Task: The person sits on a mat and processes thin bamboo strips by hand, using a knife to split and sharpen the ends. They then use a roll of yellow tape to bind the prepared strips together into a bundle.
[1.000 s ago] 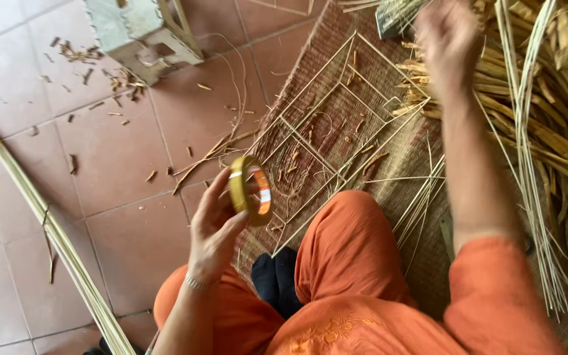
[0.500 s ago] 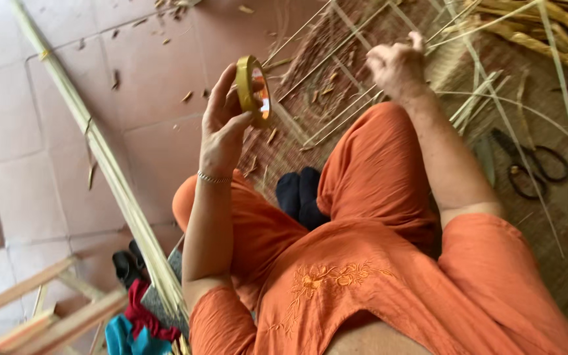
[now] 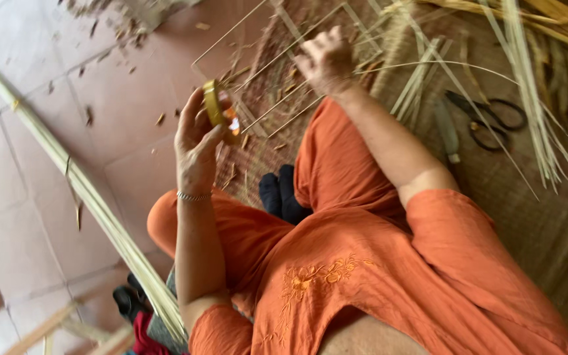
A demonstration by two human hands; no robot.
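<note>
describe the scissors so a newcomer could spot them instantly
Look at the woven mat on the right, past the person's right hand. The scissors lie flat there among pale straw strips: the only dark thing, with two looped handles.

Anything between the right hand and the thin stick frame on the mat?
Nothing visible. The right hand already rests on the stick frame. The left hand holds the yellow tape roll off to the side, clear of it.

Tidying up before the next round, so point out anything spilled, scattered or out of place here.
Small bamboo shavings lie scattered over the tiled floor at upper left, and loose splints sprawl unevenly across the woven mat around the scissors. Nothing looks broken. The left hand holds a tape roll.
</note>
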